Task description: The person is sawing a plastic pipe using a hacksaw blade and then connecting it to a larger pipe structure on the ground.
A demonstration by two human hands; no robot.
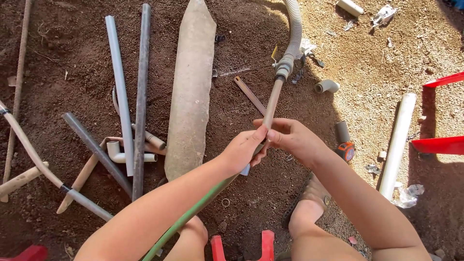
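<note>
While both your hands close around the thin tan pipe, left hand gripping where it seems to meet the green hose and right hand pinching just above, keep it in line with the grey coupling. Loose pipes, a stone slab and a tape measure crowd the soil beside you.

Bare dirt ground with grey pipes, flat stone slab, tape measure.
</note>
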